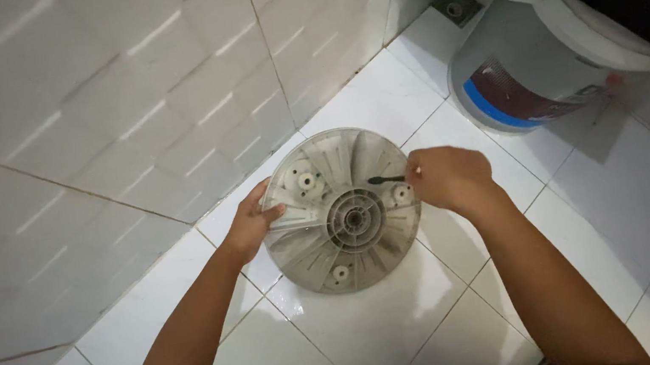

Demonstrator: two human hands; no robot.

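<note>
My left hand (250,224) is clamped on the left rim of the round grey ribbed disc (342,210), thumb over the top face, holding it tilted up off the white tiled floor (363,323) near the tiled wall (79,142). Disc's underside faces me: hub in the centre, radial ribs, small white rollers. Dark grime shows in the ribs near the hub; outer ribs look cleaner, so I judge it part-cleaned with the middle left. My right hand (446,180) is closed tight around a thin dark-tipped brush (386,179), tip touching the ribs right of the hub. White bucket (530,57) stands far right, well apart.
</note>
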